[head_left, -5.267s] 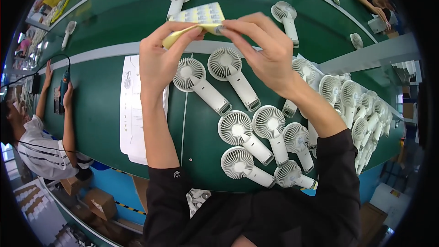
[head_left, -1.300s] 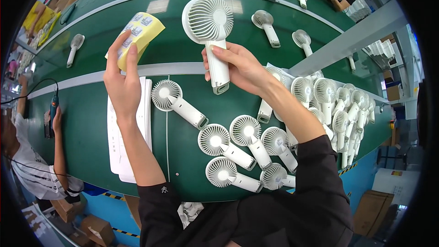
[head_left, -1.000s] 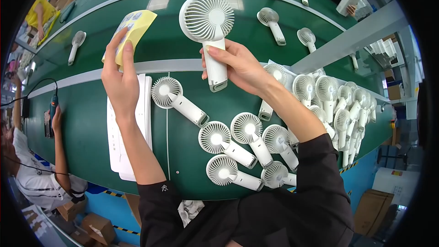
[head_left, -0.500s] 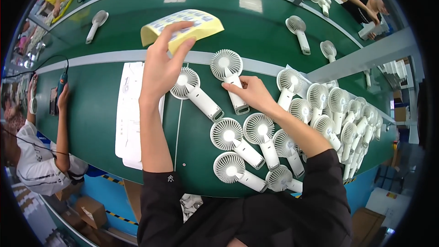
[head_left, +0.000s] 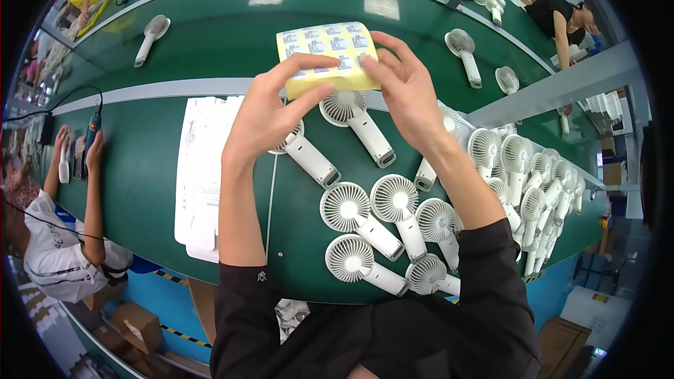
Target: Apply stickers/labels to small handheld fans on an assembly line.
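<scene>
A yellow-backed sheet of labels (head_left: 326, 45), printed in rows of small blue-and-white stickers, is held up over the far side of the bench. My left hand (head_left: 270, 105) pinches its lower left part between thumb and fingers. At its right edge, my right hand (head_left: 411, 95) is closed on the sheet, thumb tip over a label; whether a sticker is lifting there I cannot tell. Just below the sheet lies a white handheld fan (head_left: 371, 139), its head partly covered by the sheet. Another white fan (head_left: 312, 161) lies left of it, its head partly behind my left hand.
Several white fans (head_left: 347, 207) lie nearer me, and a dense pile of fans (head_left: 519, 154) fills the right side. White flat card (head_left: 200, 182) lies to the left. A grey metal post (head_left: 547, 84) crosses at right. A co-worker (head_left: 70, 238) holds a teal tool (head_left: 93, 128) at far left.
My right hand has let go of the fan and risen to the label sheet. The sheet has moved right and tilted so its printed face shows. The fan stays on the bench.
</scene>
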`<state>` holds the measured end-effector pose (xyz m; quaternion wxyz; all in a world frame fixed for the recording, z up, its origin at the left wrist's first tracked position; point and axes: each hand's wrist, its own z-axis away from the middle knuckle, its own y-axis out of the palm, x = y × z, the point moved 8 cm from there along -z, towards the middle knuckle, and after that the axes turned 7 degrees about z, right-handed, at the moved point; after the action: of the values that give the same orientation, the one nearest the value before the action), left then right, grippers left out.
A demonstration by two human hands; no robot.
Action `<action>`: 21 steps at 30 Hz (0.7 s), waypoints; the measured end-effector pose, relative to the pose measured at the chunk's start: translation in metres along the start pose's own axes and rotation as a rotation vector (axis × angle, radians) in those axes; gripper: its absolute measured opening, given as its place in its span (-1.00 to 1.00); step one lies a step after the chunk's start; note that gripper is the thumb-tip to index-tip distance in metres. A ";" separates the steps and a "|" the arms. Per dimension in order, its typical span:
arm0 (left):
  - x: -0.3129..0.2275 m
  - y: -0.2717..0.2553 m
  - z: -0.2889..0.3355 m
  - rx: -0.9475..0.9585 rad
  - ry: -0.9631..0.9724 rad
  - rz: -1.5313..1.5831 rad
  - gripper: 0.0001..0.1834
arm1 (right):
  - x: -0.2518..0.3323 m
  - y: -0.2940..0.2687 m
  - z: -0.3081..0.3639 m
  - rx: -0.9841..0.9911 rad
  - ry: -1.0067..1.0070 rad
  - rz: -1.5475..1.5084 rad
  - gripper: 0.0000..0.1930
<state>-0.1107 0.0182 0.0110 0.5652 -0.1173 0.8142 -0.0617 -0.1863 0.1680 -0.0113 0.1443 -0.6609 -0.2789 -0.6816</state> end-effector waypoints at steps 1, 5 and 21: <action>0.002 -0.005 0.000 -0.067 -0.035 0.088 -0.70 | 0.005 0.002 0.002 -0.042 -0.089 0.174 -0.50; 0.000 -0.012 0.002 -0.146 -0.003 0.110 -0.72 | 0.006 0.008 -0.001 -0.010 -0.147 0.180 -0.43; 0.034 -0.004 -0.003 -0.065 -0.131 0.176 -0.65 | 0.039 0.042 0.010 -0.083 -1.092 1.092 -0.74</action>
<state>-0.1240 0.0054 -0.0179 0.6162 -0.0674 0.7844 0.0224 -0.1573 0.1464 0.0348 0.2772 -0.9520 0.0809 -0.1011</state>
